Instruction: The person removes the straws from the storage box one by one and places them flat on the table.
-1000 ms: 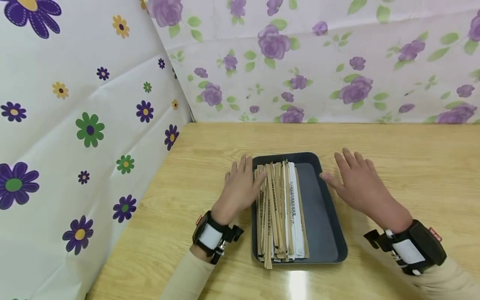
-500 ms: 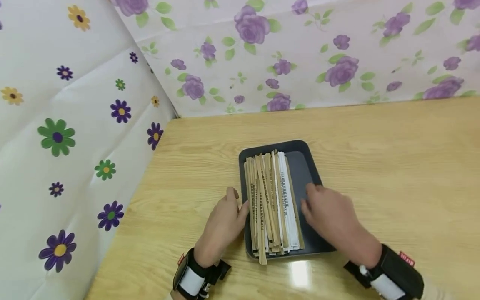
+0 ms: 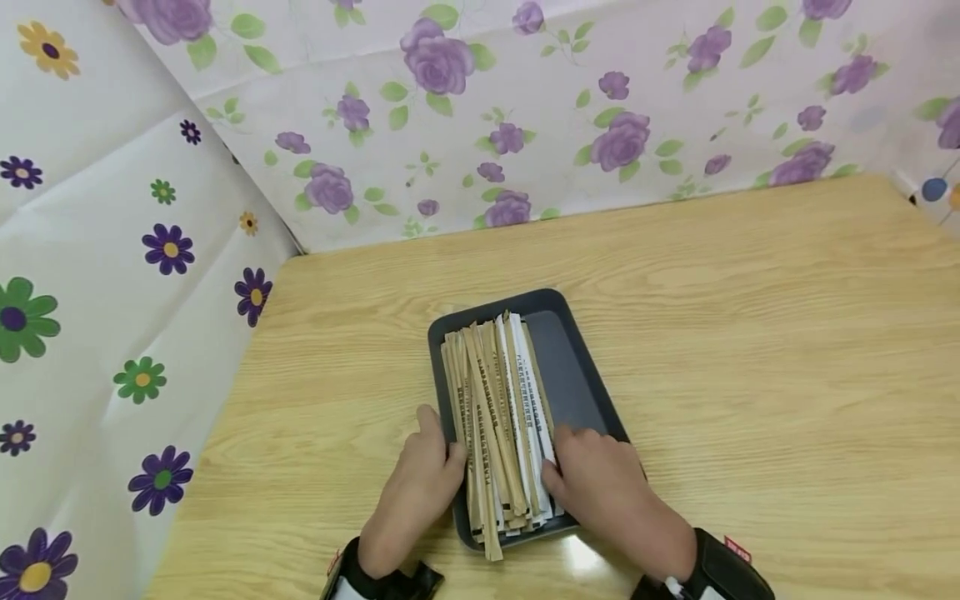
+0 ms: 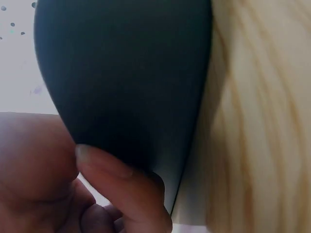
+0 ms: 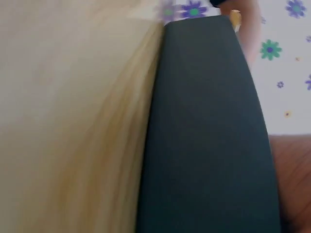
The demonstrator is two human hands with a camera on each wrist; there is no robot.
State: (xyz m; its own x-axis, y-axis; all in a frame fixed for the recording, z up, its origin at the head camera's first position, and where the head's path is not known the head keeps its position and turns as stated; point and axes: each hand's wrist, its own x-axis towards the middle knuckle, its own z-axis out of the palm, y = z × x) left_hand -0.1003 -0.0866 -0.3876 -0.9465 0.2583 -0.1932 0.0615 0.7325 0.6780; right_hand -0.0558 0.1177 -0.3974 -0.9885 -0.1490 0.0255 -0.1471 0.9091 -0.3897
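Note:
A dark grey tray (image 3: 567,385) lies on the table. Long, thin paper-wrapped sticks (image 3: 491,400), tan and white with dark print, fill its left side; they look like wrapped straws. One tan stick pokes past the near rim. My left hand (image 3: 420,471) holds the tray's left edge, thumb at the rim; in the left wrist view a bent finger (image 4: 116,177) presses the outer wall. My right hand (image 3: 611,483) is over the tray's near right part, fingers bent, thumb by the white sticks. Its fingertips are hidden, so I cannot tell whether they hold anything.
The wooden table (image 3: 750,333) stretches out behind and to the right of the tray. A flower-print sheet (image 3: 480,108) hangs along the back edge, another (image 3: 97,333) along the left. Both wrists wear black strapped devices (image 3: 731,571).
My right hand has come from outside the tray's right edge into the tray, up to the sticks. My left hand has moved down along the left rim and bent its fingers. The view has shifted.

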